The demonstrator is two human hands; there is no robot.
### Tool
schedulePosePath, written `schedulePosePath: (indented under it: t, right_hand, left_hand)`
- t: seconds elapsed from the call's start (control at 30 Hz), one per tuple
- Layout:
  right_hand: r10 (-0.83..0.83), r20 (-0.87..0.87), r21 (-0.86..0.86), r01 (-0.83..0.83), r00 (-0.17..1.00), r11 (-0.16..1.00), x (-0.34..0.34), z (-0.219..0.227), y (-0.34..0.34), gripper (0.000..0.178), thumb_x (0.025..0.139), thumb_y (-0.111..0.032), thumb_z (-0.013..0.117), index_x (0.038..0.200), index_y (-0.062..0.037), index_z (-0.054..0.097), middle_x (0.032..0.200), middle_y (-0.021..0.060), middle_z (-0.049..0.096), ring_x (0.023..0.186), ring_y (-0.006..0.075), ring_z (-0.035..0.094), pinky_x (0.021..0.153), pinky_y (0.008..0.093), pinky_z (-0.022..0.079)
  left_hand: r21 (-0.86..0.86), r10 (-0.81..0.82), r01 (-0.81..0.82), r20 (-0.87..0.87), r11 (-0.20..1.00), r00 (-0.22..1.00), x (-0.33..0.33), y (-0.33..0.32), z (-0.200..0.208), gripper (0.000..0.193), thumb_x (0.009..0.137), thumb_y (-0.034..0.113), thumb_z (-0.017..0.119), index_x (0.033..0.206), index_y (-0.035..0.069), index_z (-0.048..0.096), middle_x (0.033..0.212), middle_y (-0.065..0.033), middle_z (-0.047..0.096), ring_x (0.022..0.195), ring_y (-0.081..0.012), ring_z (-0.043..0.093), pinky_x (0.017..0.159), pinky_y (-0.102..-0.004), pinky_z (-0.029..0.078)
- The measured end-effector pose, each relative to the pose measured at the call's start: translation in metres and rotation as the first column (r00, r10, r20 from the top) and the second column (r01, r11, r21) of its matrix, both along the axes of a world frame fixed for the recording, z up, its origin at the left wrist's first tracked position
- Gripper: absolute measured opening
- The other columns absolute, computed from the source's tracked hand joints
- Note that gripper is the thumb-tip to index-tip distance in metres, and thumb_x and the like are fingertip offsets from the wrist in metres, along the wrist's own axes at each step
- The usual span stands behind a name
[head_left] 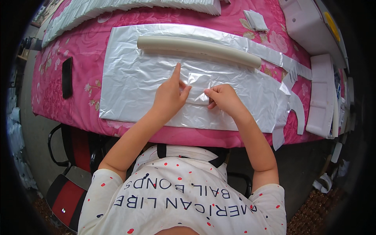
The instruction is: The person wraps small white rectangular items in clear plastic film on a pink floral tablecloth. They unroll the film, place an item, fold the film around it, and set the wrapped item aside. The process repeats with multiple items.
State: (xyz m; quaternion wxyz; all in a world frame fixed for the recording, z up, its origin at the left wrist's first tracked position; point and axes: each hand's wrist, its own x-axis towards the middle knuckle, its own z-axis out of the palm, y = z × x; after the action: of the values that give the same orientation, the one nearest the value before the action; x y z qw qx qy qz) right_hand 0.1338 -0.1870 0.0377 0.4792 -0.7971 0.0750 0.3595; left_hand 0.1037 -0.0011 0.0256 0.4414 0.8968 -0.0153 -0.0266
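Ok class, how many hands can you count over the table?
2. The left hand is just left of the small folded plastic; the right hand pinches its lower right part. No others show.

A small, roughly square packet of folded plastic (199,81), shiny and creased, lies near the middle of large silvery-white plastic bags (129,78). These are spread flat and wrinkled, their narrow handles reaching right.

The cream tube (199,48) lies across the far part of the silvery sheet (129,86), barring that way; left, a free lane of tabletop (87,72) reaches the black slab (67,78).
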Motion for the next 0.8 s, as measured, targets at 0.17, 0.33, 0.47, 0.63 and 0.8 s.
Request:
schedulePosePath:
  t: [0.17,0.33,0.47,0.63,0.8]
  right_hand:
    - [-0.003,-0.086,0.001,0.003,0.996,1.000,0.007,0.000,-0.001,0.028,0.087,-0.027,0.057,0.071,-0.0042,0.063,0.060,0.0021,0.059,0.050,0.0095,0.058,0.044,0.0220,0.037]
    - [-0.004,-0.077,0.002,0.004,0.997,1.000,0.007,-0.003,-0.001,0.028,0.086,-0.028,0.057,0.071,-0.0049,0.063,0.061,0.0021,0.059,0.050,0.0093,0.058,0.044,0.0221,0.037]
    - [-0.021,-0.068,-0.026,0.019,0.997,0.999,0.004,-0.003,0.001,0.029,0.085,-0.030,0.058,0.071,-0.0049,0.063,0.061,0.0018,0.059,0.052,0.0099,0.059,0.045,0.0226,0.039]
    - [0.031,0.165,-0.116,-0.012,0.986,0.993,-0.007,0.003,0.005,0.024,0.079,-0.022,0.061,0.068,-0.0007,0.062,0.061,0.0084,0.061,0.053,0.0189,0.061,0.049,0.0297,0.045]
    - [0.357,0.464,-0.550,-0.053,0.811,0.834,-0.033,0.018,0.001,0.016,0.071,-0.016,0.065,0.073,-0.0016,0.059,0.069,0.0116,0.062,0.063,0.0283,0.060,0.060,0.0372,0.048]
  left_hand:
    - [0.335,-0.385,0.241,0.480,0.911,0.788,-0.006,-0.006,-0.008,0.062,0.076,0.011,0.063,0.131,-0.002,0.037,0.120,-0.0160,0.051,0.103,-0.0291,0.053,0.085,-0.0375,0.045]
    - [0.549,-0.462,0.292,0.199,0.783,0.864,-0.010,-0.027,-0.024,0.096,0.077,0.064,0.047,0.136,-0.008,0.023,0.144,-0.0231,0.021,0.137,-0.0320,0.013,0.111,-0.0436,0.008]
    - [0.494,-0.443,0.287,0.231,0.821,0.866,-0.006,-0.028,-0.031,0.107,0.071,0.071,0.047,0.137,-0.009,0.020,0.144,-0.0241,0.020,0.137,-0.0330,0.012,0.111,-0.0436,0.005]
    - [0.515,-0.460,0.301,0.213,0.802,0.862,-0.005,-0.028,-0.031,0.114,0.068,0.075,0.047,0.137,-0.011,0.018,0.144,-0.0251,0.018,0.138,-0.0338,0.010,0.111,-0.0432,0.003]
    - [0.511,-0.442,0.283,0.222,0.812,0.869,-0.006,-0.026,-0.029,0.111,0.070,0.073,0.047,0.138,-0.010,0.015,0.145,-0.0255,0.013,0.138,-0.0337,0.007,0.111,-0.0443,0.002]
